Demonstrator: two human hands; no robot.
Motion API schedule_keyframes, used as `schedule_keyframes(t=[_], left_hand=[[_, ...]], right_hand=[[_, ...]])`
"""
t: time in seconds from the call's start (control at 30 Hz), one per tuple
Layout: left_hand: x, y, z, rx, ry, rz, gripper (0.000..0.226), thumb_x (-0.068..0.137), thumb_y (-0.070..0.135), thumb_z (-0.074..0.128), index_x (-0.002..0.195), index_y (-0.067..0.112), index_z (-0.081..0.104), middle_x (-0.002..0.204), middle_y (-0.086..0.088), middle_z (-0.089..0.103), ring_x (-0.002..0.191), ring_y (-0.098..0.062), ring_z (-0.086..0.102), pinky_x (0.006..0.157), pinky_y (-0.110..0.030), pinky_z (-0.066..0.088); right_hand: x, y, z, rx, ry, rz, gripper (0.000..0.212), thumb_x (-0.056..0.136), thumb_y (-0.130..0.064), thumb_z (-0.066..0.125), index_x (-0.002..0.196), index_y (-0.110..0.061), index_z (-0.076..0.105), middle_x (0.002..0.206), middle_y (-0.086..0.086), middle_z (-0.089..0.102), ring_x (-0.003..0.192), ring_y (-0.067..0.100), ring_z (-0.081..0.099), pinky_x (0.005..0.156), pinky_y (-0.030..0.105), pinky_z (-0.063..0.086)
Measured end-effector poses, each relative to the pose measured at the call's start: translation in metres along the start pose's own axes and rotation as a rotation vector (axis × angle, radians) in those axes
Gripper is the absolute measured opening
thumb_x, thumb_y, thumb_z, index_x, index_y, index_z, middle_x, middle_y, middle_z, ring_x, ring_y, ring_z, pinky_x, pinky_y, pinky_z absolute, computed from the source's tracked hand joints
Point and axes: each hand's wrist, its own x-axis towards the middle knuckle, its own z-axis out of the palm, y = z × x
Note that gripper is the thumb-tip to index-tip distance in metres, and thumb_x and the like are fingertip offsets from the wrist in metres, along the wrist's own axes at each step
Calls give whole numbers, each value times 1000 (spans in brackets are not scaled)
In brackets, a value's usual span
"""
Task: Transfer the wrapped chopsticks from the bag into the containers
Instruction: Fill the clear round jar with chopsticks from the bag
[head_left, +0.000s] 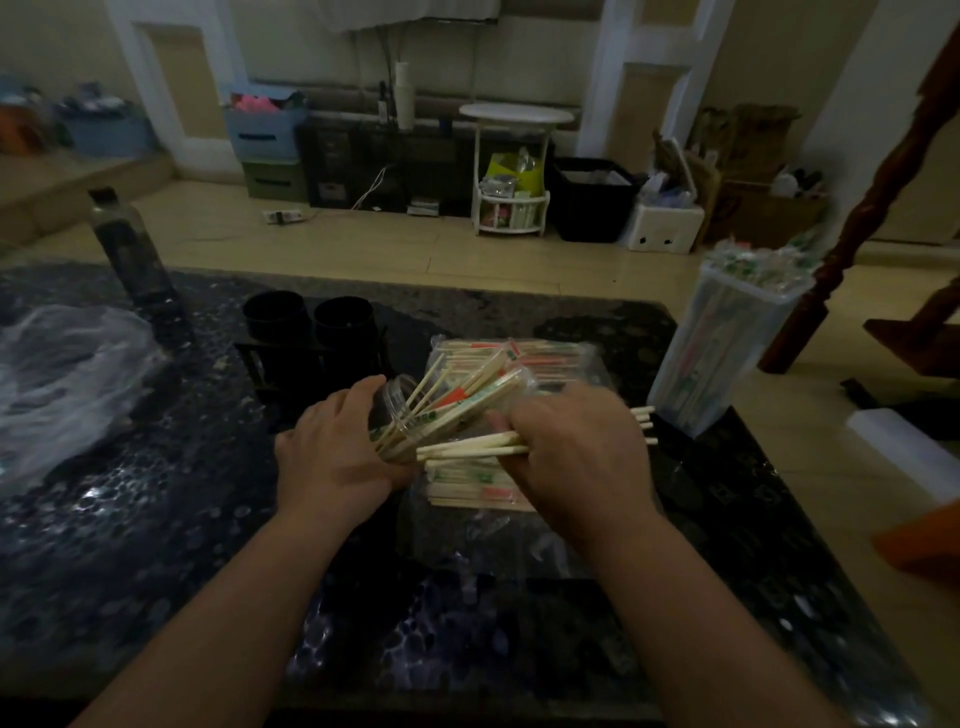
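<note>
The left hand grips a tilted clear jar of chopsticks, while just right of it the right hand clasps a bundle over the bag.

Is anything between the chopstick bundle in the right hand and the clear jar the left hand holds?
No separate obstacle shows. The bundle in the right hand lies beside the clear jar in the left hand, but chopsticks fanning out of its mouth crowd the opening.
</note>
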Motion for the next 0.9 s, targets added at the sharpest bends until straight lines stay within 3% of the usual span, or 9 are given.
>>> schedule_keyframes(t=[0.07,0.23,0.33,0.43,0.5,0.57,0.67,0.77,0.9], left_hand=[[0,0,1,-7,-7,0,100,59,60,80,143,41,30,140,5,46,126,-24,43,96,-42,33],[-1,-2,4,-12,-24,8,101,59,56,82,144,41,28,141,6,44,127,-24,40,96,-42,33],[-1,-5,5,24,-19,39,100,61,53,81,144,39,27,140,4,44,126,-25,41,94,-43,37],[-1,-4,4,45,-31,48,101,62,55,81,145,38,27,141,4,44,127,-25,41,95,-44,37],[-1,-4,5,38,-29,57,100,62,55,81,145,38,27,141,4,44,127,-25,41,95,-45,38],[-2,-4,6,30,-22,66,98,63,56,80,144,38,28,140,5,45,127,-24,42,95,-45,38],[-2,-2,8,43,-13,92,98,62,58,79,144,39,29,139,6,46,127,-23,42,95,-43,39],[-3,1,8,61,3,119,98,62,60,77,145,38,30,138,6,47,127,-22,42,95,-42,39],[-4,0,8,91,43,155,99,61,64,78,144,38,32,135,6,49,126,-22,44,93,-42,39]], right_hand=[[-3,6,7,47,136,42,35,96,-39,45,71,-21,62,76,-3,57,71,16,45,65,30,29],[-3,14,12,201,403,198,26,92,-33,55,76,-14,64,78,1,51,54,16,42,44,23,30],[-4,12,17,396,478,310,27,96,-34,56,85,-15,72,88,-7,45,68,6,41,48,20,31],[0,12,16,578,533,363,30,97,-35,54,87,-14,74,88,-4,49,72,-2,41,61,7,33],[4,12,13,668,542,369,25,97,-35,54,84,-22,71,84,-4,55,76,-4,50,66,9,38],[8,8,9,866,499,459,20,96,-37,58,77,-33,64,74,-3,63,70,6,62,64,17,47],[10,-1,8,1163,347,654,21,90,-32,63,77,-17,69,62,0,65,57,8,64,56,18,50],[10,-1,12,1197,277,661,29,90,-31,65,76,-6,70,62,9,65,57,16,64,57,31,56],[10,-1,12,1190,272,646,31,91,-31,65,71,-9,69,62,9,66,59,22,65,62,37,57]])
